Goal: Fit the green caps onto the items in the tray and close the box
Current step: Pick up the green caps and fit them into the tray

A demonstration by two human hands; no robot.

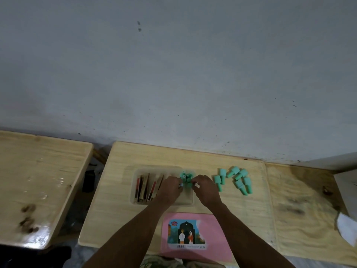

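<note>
A single head-worn view looks forward and steeply down from above, fairly near, centring on both hands, left hand [171, 187] and right hand [205, 188], wall beyond.

Bare forearms, ring [180, 185] on the left hand [171, 188]

Your tray [135, 200] sits mid-table [116, 219], slats [144, 188] in its left part, capped items [186, 177] right of them. Loose caps [234, 179] lie right of it; the lid [218, 238] lies nearest you.
</note>
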